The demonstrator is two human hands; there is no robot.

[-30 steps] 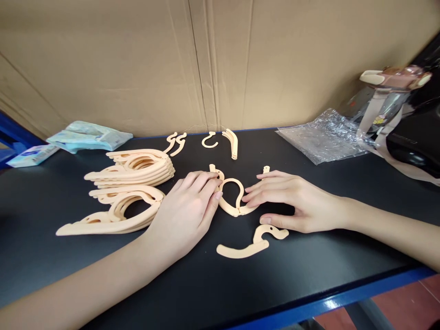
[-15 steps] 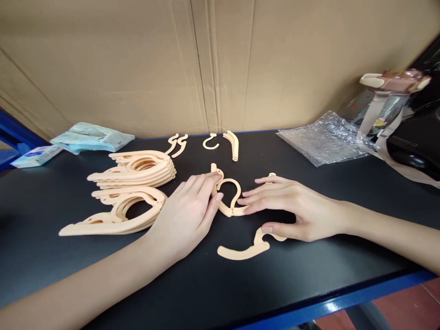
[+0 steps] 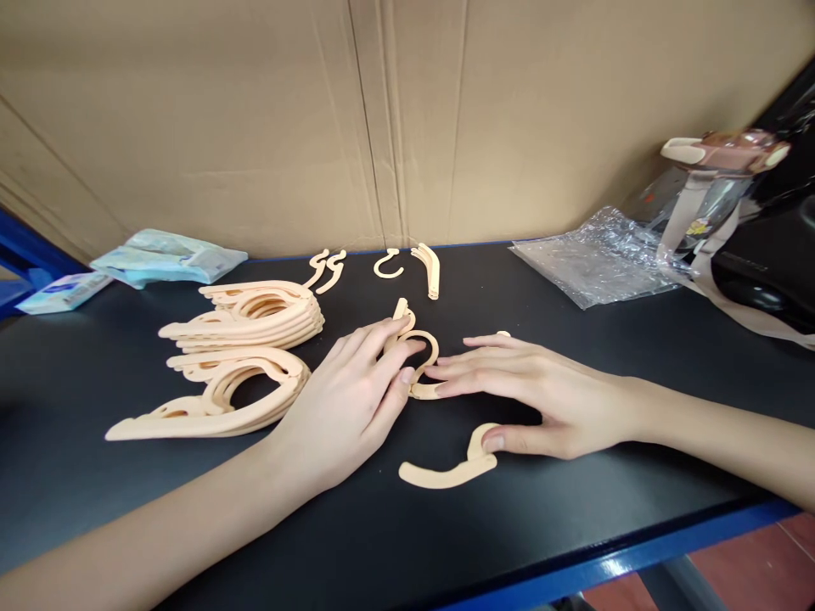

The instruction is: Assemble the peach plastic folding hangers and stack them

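Observation:
A cream plastic folding hanger [image 3: 435,346] lies on the black tabletop between my hands, its curved hook showing. My left hand [image 3: 356,395] grips its left arm, thumb on the near side and fingers over the far side, hiding much of that arm. With fingers stretched out, my right hand [image 3: 541,390] rests its fingertips at the hanger's right arm, most of which it covers. Under the right thumb lies the end of a loose curved hanger piece [image 3: 446,475], nearer to me.
Two stacks of folded hangers, a far one [image 3: 255,318] and a near one [image 3: 222,416], stand at left. Farther back lie S-shaped pieces [image 3: 331,271], a hook [image 3: 388,265] and curved arms [image 3: 431,271]. Tissue packs [image 3: 165,255], clear plastic [image 3: 592,259] and a bottle [image 3: 719,178] flank them.
The left index finger has moved right, over the hanger's hook. My right hand has shifted slightly left and nearer, covering more of the loose curved piece.

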